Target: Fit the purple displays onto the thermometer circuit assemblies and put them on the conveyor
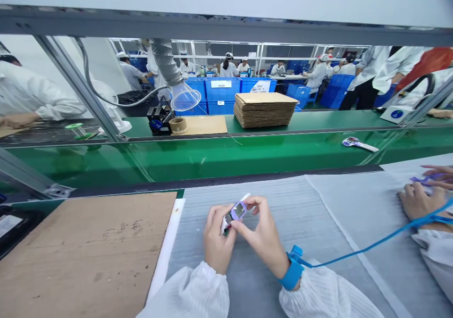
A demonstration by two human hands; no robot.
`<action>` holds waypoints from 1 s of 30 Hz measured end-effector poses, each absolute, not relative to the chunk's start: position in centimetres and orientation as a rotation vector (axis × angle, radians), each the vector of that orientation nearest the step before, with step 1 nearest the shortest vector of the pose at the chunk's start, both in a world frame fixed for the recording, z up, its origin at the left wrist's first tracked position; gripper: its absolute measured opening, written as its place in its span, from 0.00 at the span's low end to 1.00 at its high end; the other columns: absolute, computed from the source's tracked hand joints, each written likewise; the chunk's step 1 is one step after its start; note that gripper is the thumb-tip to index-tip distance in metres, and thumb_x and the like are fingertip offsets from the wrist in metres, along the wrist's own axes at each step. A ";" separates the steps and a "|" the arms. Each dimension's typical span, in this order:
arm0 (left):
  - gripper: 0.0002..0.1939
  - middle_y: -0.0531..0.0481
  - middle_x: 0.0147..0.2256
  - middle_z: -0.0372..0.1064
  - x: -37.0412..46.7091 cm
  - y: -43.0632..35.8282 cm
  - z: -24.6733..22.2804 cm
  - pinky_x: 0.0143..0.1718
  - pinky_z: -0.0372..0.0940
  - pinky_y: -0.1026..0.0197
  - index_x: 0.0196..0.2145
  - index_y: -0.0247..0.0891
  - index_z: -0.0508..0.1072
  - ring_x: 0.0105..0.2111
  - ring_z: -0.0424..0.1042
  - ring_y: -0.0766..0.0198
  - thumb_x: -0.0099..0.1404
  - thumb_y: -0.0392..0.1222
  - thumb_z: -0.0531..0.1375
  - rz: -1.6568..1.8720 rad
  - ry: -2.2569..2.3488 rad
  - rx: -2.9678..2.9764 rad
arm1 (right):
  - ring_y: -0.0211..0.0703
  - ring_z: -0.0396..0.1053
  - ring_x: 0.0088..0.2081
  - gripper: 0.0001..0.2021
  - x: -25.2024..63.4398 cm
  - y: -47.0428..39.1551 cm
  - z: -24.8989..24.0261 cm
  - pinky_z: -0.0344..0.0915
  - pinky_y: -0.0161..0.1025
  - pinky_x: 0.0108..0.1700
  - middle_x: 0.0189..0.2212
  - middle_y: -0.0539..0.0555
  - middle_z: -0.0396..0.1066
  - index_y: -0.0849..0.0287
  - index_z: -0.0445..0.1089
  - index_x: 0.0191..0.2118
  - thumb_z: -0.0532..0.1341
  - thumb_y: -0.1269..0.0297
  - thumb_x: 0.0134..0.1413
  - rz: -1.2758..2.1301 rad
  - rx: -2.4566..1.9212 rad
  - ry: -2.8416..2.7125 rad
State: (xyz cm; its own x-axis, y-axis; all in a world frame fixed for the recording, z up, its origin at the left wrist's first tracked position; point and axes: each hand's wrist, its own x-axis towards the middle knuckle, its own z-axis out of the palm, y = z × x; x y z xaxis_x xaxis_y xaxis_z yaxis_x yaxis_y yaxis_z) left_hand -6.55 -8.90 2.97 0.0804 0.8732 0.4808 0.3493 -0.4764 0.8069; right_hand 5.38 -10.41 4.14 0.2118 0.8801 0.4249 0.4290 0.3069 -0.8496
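Over the mat (341, 205), left hand (218, 237) and right hand (264, 230) pinch a purple device (238, 210).

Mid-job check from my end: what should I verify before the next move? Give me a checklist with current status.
1. Purple device held by left hand and right hand: ok.
2. Device's screen facing the head camera: ok.
3. Blue wrist strap on the right wrist: ok.
4. Small coloured parts by the left fingers properly attached: cannot tell, too small.
5. Co-worker's hands apart from the device: ok, off to the right.
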 end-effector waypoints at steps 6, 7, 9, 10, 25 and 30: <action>0.18 0.47 0.42 0.63 -6.1 -8.9 2.4 0.43 0.61 0.59 0.46 0.41 0.65 0.43 0.65 0.58 0.56 0.37 0.60 1.360 1.182 1.649 | 0.44 0.63 0.41 0.18 4.9 -10.7 4.2 0.61 0.44 0.44 0.38 0.54 0.63 0.56 0.56 0.41 0.62 0.70 0.43 0.445 -1.251 -1.350; 0.21 0.46 0.43 0.63 -6.1 -8.8 2.2 0.45 0.60 0.58 0.47 0.40 0.63 0.44 0.65 0.57 0.55 0.37 0.60 1.338 1.166 1.552 | 0.45 0.62 0.42 0.18 5.0 -10.7 4.1 0.61 0.44 0.45 0.39 0.54 0.62 0.56 0.56 0.41 0.62 0.71 0.43 0.445 -1.199 -1.359; 0.23 0.45 0.44 0.63 -6.1 -8.6 2.0 0.46 0.60 0.57 0.47 0.39 0.62 0.45 0.65 0.57 0.54 0.36 0.61 1.301 1.128 1.412 | 0.45 0.62 0.44 0.19 5.2 -10.7 4.0 0.61 0.45 0.46 0.40 0.55 0.61 0.56 0.55 0.41 0.61 0.72 0.43 0.461 -1.093 -1.400; 0.22 0.46 0.44 0.63 -6.1 -8.6 2.0 0.46 0.60 0.56 0.46 0.38 0.63 0.45 0.65 0.57 0.53 0.36 0.61 1.298 1.120 1.399 | 0.45 0.62 0.44 0.19 5.4 -10.6 3.9 0.61 0.44 0.46 0.40 0.55 0.61 0.56 0.55 0.41 0.61 0.72 0.43 0.468 -1.064 -1.428; 0.18 0.48 0.40 0.57 -6.4 -9.3 2.6 0.42 0.64 0.58 0.44 0.41 0.66 0.41 0.64 0.59 0.55 0.38 0.61 1.304 1.208 1.764 | 0.43 0.64 0.37 0.17 6.4 -10.9 4.6 0.63 0.42 0.40 0.37 0.54 0.65 0.57 0.58 0.41 0.61 0.70 0.43 0.502 -1.179 -1.666; 0.19 0.47 0.40 0.55 -6.6 -9.4 2.6 0.42 0.64 0.57 0.47 0.41 0.63 0.41 0.64 0.59 0.58 0.40 0.60 1.258 1.245 1.883 | 0.44 0.65 0.40 0.19 6.5 -10.9 4.6 0.64 0.42 0.41 0.38 0.54 0.66 0.56 0.57 0.44 0.62 0.69 0.44 0.580 -1.188 -1.642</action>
State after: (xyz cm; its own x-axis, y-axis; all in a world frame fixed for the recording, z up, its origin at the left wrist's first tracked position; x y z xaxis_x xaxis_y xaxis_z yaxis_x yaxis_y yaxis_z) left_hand -6.60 -9.44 2.64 0.1330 0.9065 0.4007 0.3915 -0.4195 0.8190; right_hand 6.49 -10.94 4.55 -0.0313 0.9000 0.4348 0.4276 0.4053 -0.8080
